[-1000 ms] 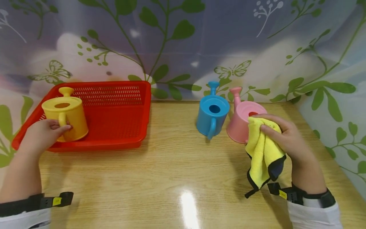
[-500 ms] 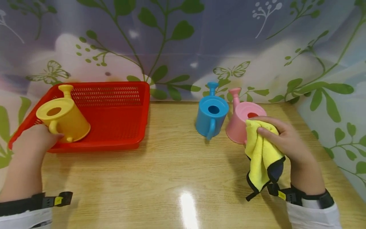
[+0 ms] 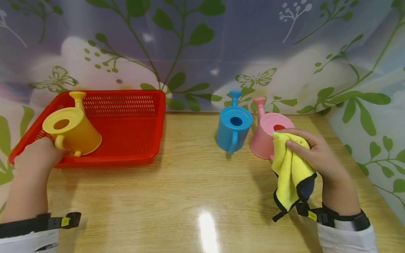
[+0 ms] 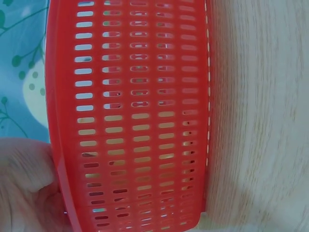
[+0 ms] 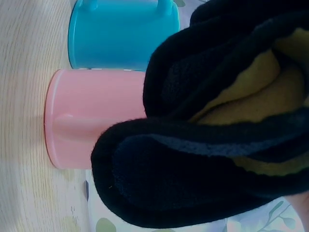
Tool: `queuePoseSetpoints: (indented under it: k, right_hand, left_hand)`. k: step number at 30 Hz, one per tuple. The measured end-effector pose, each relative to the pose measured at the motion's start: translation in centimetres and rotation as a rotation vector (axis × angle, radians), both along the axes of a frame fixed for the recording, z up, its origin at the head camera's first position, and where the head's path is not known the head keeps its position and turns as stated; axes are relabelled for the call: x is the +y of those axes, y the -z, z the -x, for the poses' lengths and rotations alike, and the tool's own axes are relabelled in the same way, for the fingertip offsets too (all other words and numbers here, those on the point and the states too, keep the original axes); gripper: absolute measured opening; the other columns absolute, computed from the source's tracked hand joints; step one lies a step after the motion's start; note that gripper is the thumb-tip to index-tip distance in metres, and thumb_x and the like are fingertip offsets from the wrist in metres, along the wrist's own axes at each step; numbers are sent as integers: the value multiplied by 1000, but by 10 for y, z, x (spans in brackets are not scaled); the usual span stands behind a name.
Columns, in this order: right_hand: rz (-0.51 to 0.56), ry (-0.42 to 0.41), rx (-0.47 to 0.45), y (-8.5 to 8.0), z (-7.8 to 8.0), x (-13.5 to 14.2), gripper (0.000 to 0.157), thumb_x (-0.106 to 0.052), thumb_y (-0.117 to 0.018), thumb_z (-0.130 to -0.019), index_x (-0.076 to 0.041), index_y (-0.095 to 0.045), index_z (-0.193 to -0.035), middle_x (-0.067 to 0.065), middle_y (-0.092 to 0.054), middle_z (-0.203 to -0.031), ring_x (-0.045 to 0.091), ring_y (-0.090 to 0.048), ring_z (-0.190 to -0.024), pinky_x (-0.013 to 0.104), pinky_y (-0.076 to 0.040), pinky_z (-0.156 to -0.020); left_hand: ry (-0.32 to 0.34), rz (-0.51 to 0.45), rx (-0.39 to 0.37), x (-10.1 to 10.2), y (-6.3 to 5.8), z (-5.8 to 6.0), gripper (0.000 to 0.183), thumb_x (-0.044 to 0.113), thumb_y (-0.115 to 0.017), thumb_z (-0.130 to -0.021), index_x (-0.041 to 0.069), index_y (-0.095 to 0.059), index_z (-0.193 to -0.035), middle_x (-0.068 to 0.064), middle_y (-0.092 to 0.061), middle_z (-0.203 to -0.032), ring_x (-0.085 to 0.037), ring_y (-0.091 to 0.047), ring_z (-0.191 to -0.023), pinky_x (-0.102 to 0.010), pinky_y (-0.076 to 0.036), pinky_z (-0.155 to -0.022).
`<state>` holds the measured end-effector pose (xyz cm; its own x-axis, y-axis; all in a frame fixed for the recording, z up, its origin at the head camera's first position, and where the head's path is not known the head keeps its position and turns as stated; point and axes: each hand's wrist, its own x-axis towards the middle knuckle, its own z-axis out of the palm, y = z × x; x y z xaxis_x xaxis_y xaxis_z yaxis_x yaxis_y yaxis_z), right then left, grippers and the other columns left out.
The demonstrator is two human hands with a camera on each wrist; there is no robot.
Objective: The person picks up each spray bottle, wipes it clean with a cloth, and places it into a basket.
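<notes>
A yellow watering can [image 3: 72, 133] leans in the left part of the red basket [image 3: 126, 161], its spout pointing back. My left hand [image 3: 38, 154] holds it low by its handle over the front rim; most fingers are hidden. At the left edge of the left wrist view the same hand [image 4: 26, 183] shows beside the basket wall. Over on the right, my right hand [image 3: 316, 154] pinches a yellow cloth [image 3: 291, 168] with dark edging, which hangs down in front of a pink watering can [image 3: 264, 142]. Dark folds of the cloth [image 5: 145, 188] cover much of the right wrist view.
Just left of the pink can a blue watering can [image 3: 234, 130] stands upright on the wooden table [image 3: 142, 207]. A curtain with printed leaves [image 3: 190, 52] closes off the back and the right side.
The yellow can has come down lower into the basket and shifted slightly right, while my left hand dropped toward the rim. My right hand and the cloth stay nearly still.
</notes>
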<state>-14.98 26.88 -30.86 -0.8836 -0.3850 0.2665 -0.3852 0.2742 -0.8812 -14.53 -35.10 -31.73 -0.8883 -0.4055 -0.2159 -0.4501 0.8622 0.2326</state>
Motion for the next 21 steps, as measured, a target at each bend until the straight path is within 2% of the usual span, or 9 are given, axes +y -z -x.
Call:
queuePoseSetpoints:
  k: [6, 8, 10, 13, 16, 21]
  right_hand:
    - [-11, 2, 6, 0, 1, 1, 32, 1, -48, -90, -10, -56, -119, -4, -62, -90, 13, -62, -59, 24, -50, -50]
    - [-15, -3, 12, 0, 2, 1, 32, 1, -47, -90, -9, -56, -119, -4, -62, -90, 13, -62, -59, 24, -50, -50]
    - [-15, -7, 11, 1, 3, 1, 32, 1, -47, -90, -8, -55, -120, -3, -61, -91, 13, -62, -60, 24, -50, -50]
    - [-19, -6, 12, 1, 3, 1, 32, 0, -47, -90, -7, -55, -120, -3, -61, -91, 13, -62, -60, 24, -50, -50]
    - [-36, 11, 17, 2, 3, 2, 32, 0, -48, -90, -9, -56, -120, -4, -61, -90, 13, -62, -59, 24, -50, -50]
    - [-44, 32, 10, 1, 2, 3, 32, -1, -48, -90, -11, -56, -120, -5, -61, -89, 12, -61, -59, 24, -50, -50]
  left_hand:
    - [0, 33, 0, 1, -3, -1, 54, 31, -57, -85, -17, -39, -104, -36, -46, -96, -49, -45, -84, -65, -37, -74]
    - [-19, 29, 5, 0, -4, -2, 58, 33, -57, -86, -18, -36, -106, -35, -45, -97, -48, -45, -83, -63, -38, -75]
    - [-50, 22, 5, 1, -6, -3, 67, 34, -55, -87, -21, -29, -114, -39, -41, -104, -51, -42, -90, -63, -37, -80]
    - [-109, 8, 11, 3, -10, -4, 84, 38, -52, -88, -21, -8, -128, -44, -27, -121, -57, -29, -107, -66, -27, -93]
    - [-139, -2, 40, 7, -15, -6, 95, 42, -47, -90, -15, 15, -132, -45, -2, -135, -59, -6, -121, -69, -13, -100]
    - [-94, -5, 104, 19, -22, -9, 98, 52, -39, -90, -8, 27, -131, -35, 25, -139, -54, 19, -124, -70, 0, -100]
